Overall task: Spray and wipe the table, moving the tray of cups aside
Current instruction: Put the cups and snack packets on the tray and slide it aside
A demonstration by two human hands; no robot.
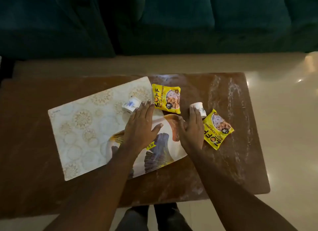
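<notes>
Two cups, both on their sides. Cup one point(130, 106), white with a blue flower, lies on the placemat point(82, 127) at the tray's far-left edge. The left grip point(141, 125), fingers straight and spread, lies flat on the tray point(160, 160), fingertips at this cup. Cup two point(200, 106), plain white, lies on the bare worktop point(223, 170) just right of the tray. The right grip point(192, 131) reaches over it, fingers straight and together, tips on its side, thumb apart. Tray: white, leaf print, yellow price sticker, overlapping the placemat's right end. Two yellow snack packets: far packet point(167, 99) beyond the tray, between the cups; near packet point(218, 129) just right of the right grip. Worktop: brown, pale smears on its right part. Beyond: glossy cream floor point(284, 127), dark teal sofa point(172, 24).
</notes>
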